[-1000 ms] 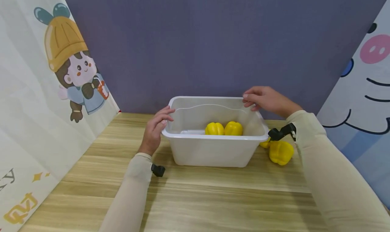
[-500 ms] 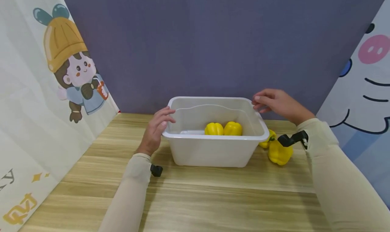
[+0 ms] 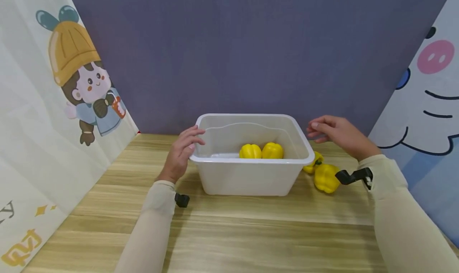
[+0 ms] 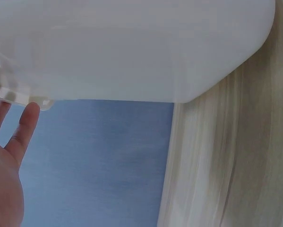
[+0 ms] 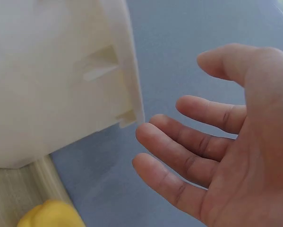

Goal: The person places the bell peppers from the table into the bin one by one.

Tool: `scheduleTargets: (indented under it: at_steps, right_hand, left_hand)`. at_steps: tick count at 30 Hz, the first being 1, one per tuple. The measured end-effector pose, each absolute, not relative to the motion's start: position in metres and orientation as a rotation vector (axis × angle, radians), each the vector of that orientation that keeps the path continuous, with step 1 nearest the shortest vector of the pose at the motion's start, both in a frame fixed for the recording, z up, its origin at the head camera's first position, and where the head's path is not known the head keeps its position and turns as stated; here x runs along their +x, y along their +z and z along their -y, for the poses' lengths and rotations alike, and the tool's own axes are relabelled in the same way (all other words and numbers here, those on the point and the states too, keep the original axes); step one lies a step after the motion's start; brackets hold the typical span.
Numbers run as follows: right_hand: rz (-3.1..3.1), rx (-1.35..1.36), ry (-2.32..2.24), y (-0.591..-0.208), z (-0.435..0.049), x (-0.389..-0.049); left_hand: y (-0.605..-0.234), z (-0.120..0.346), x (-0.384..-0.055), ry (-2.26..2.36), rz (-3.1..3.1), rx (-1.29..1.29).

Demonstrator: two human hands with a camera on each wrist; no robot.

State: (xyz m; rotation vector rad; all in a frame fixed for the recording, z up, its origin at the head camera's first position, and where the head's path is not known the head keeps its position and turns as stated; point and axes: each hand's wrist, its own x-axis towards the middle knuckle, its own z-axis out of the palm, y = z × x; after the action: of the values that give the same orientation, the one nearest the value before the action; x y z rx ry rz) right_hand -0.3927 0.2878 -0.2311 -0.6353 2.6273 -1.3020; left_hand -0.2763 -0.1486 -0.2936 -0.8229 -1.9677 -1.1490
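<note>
A white plastic bin (image 3: pixel 251 179) stands on the table, and two yellow bell peppers (image 3: pixel 272 150) lie inside it. My left hand (image 3: pixel 181 151) rests on the bin's left rim, fingers extended over the edge; the left wrist view shows two of its fingertips (image 4: pixel 31 111) at the rim. Off the bin's right side, my right hand (image 3: pixel 340 134) hovers in the air, relaxed and holding nothing. In the right wrist view its fingers (image 5: pixel 174 151) are apart from the bin wall (image 5: pixel 51 90). Below that hand, two more yellow bell peppers (image 3: pixel 326 178) lie beside the bin, one partly hidden behind its corner.
The wood-grain table (image 3: pixel 229 233) reaches toward me in front of the bin. A dark blue-grey panel (image 3: pixel 229 54) rises close behind it. Printed white sheets with cartoon figures hang at the left (image 3: pixel 28 117) and right (image 3: pixel 430 105).
My right hand has moved from above the bin's right rim outward to the right and lower, leaving the bin. My left hand stays on the left rim; the peppers lie as before.
</note>
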Motion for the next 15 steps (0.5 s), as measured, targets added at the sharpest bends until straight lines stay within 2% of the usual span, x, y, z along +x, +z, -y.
scheduleTargets:
  at_steps: [15]
  right_hand:
    - [-2.586,-0.584,-1.338,-0.256,-0.3,-0.386]
  left_hand:
    - [-0.302,0.153,-0.286,-1.137,1.963,-0.817]
